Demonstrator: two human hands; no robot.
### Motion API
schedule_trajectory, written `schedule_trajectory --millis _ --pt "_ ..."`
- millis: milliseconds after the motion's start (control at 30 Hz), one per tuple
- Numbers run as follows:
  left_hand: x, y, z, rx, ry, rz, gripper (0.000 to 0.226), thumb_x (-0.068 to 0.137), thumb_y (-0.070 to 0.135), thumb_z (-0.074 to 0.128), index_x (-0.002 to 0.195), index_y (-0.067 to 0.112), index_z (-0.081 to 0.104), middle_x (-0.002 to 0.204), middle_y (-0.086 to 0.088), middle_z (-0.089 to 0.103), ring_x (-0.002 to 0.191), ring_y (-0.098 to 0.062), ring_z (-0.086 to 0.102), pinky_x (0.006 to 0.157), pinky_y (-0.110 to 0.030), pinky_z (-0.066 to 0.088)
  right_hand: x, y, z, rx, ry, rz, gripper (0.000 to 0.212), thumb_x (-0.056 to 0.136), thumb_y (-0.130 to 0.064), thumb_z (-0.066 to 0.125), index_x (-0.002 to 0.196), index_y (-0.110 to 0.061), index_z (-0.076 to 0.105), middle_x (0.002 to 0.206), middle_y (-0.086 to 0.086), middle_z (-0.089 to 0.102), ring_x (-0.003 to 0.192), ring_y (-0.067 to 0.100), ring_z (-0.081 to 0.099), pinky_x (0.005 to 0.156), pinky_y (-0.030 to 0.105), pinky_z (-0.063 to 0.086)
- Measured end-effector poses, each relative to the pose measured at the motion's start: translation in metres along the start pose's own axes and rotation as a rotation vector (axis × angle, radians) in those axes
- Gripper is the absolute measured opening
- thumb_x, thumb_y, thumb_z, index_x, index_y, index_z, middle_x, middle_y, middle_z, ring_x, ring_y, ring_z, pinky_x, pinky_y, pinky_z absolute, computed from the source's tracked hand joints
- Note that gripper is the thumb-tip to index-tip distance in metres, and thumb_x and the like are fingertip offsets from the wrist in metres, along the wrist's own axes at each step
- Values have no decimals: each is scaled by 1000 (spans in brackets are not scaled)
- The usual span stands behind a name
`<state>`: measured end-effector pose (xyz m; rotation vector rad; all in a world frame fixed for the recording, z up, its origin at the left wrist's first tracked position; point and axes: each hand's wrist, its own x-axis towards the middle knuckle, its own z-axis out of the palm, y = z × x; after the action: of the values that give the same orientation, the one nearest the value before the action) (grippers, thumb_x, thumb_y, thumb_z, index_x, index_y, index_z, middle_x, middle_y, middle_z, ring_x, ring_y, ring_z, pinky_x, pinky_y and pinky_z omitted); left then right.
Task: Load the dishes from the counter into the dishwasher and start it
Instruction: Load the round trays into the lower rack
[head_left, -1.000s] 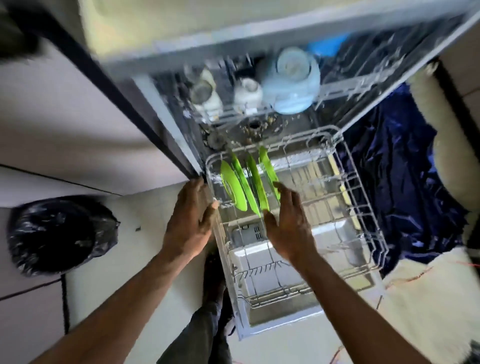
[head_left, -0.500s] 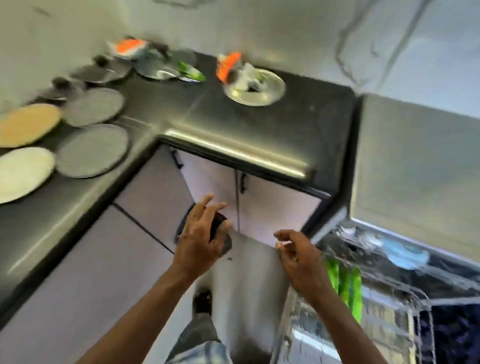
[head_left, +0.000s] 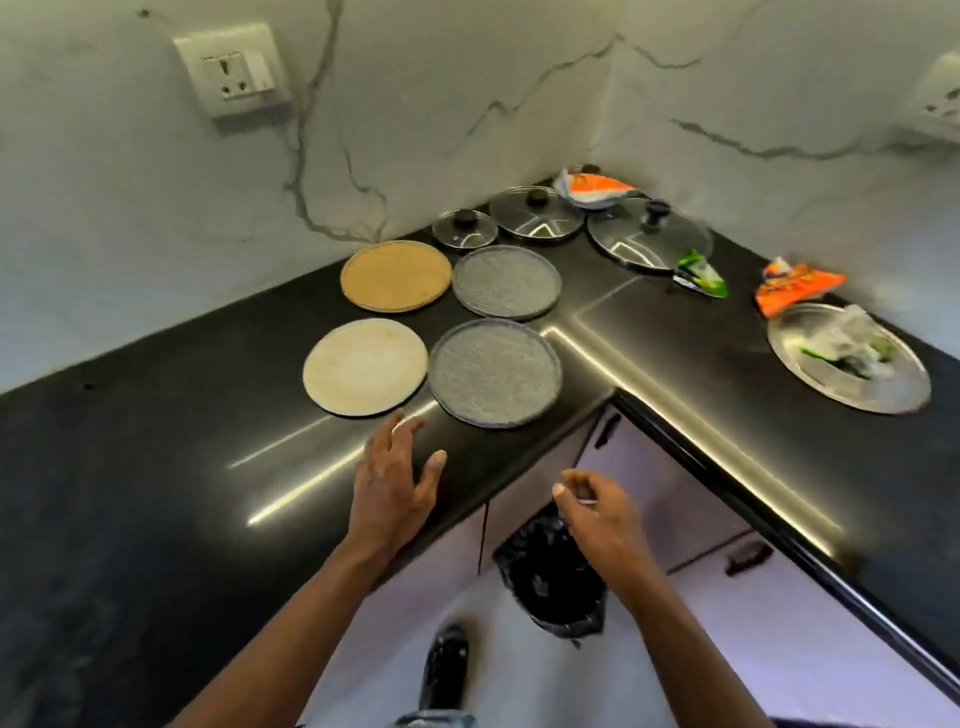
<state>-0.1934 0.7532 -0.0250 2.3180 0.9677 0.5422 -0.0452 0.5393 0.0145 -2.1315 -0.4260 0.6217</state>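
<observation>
The left hand (head_left: 395, 483) and right hand (head_left: 597, 512) are bare, with short trimmed nails, and the forearms (head_left: 291, 613) are uncovered as far as the view reaches. Below them are a dark, faintly speckled shoe (head_left: 444, 662) and a strip of blue-grey trouser leg (head_left: 436, 720).

Head-worn view, looking steeply down, close over black corner counter (head_left: 675, 332)

Kitchen corner: white marble-look walls (head_left: 467, 104) with grey veins meet above a glossy black L-shaped tabletop (head_left: 156, 493) streaked with reflected light. A white socket plate (head_left: 232, 70) is on the left wall. Below, pale lilac cabinet doors (head_left: 675, 467) have dark handles, and a black bin bag (head_left: 556, 582) stands on the pale floor (head_left: 545, 675).
</observation>
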Motion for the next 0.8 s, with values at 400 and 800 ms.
schedule_trajectory --millis 400,800 --pt "120 -93 -19 141 163 -389 66 94 44 64 150 23 37 165 -12 22 153 -37 22 117 -63 25 142 -79 93 -137 226 480 72 86 -33 70 137 2 34 142 27 42 127 42 52 100 40 49" --pt "138 -101 -14 23 288 -484 76 94 29 65 157 21 23 167 -11 24 153 -36 26 120 -63 25 185 -41 69 548 320 500 8 72 -19 56 78 -15 51 75 9 49 73 23 46 65 40 44"
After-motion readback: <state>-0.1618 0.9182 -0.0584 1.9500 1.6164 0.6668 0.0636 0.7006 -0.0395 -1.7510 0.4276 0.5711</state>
